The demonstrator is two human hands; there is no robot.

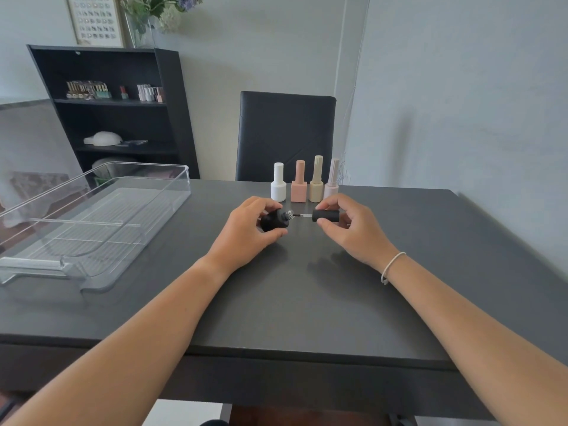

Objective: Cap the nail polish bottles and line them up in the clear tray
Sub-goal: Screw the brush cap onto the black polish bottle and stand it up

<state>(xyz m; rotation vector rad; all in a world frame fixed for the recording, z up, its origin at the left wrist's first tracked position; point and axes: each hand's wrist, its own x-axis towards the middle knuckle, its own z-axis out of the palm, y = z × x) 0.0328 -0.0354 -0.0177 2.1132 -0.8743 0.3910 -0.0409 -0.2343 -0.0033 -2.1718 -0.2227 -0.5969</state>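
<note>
Head view: clear tray near table's left edge.

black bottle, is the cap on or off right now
Off. The left hand holds the black bottle tipped sideways, threaded neck bare; the right hand holds the black cap apart, brush pointing at the neck.

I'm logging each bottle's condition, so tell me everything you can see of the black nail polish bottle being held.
The black bottle is small, round-bodied and matte, lying tipped sideways just above the dark table, held in the left hand. Its ribbed silvery neck points right and is uncapped. The right hand pinches the black cylindrical cap level with it, the brush stem bridging the gap to the neck. Whether the brush tip is inside the bottle cannot be told.
</note>
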